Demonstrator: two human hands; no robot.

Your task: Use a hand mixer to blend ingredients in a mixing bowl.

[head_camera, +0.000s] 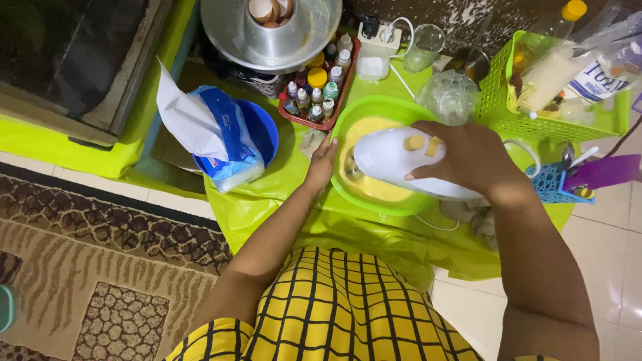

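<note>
Over the round green plastic bowl [348,117] of yellow batter [374,130], our right hand [468,157] grips the white electric hand mixer [394,160] closed-fisted, our left hand [323,164] lies open against the rim; tilting the seemingly submerged beaters could fling batter.

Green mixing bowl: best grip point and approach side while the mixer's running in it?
Probably the rim of the green bowl on its left side, approached from the left. The left hand already rests there; the right hand and white hand mixer cover the middle and right, and the rim is the only exposed edge.
</note>
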